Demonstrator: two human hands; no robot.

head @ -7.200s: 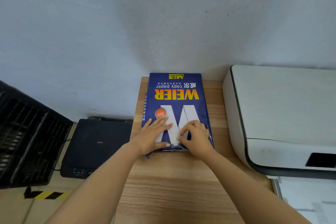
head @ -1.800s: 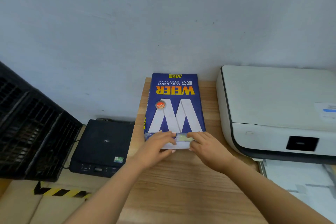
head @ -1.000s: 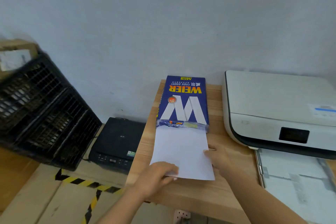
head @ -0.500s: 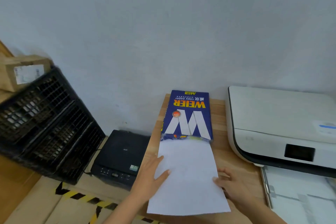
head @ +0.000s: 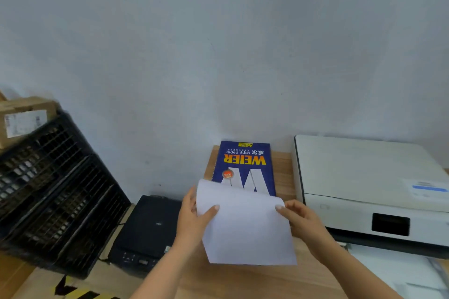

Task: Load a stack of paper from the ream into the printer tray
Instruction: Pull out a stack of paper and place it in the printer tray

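A blue paper ream (head: 245, 165) labelled WEIER lies on the wooden table (head: 243, 279) against the wall. I hold a white paper stack (head: 245, 226) lifted above the table in front of the ream, covering the ream's near end. My left hand (head: 194, 216) grips the stack's left edge, thumb on top. My right hand (head: 301, 218) grips its right edge. The white printer (head: 364, 184) stands to the right, and its pulled-out tray (head: 398, 269) shows at the lower right.
A black scanner-like device (head: 148, 230) sits on a lower surface left of the table. Black plastic crates (head: 48, 189) stand at the far left, with a cardboard box (head: 21, 119) on top. Yellow-black tape (head: 80, 294) marks the low surface.
The paper stack slid out of the ream toward me and now is lifted off the table in both hands. My hands shifted from its near end to its side edges.
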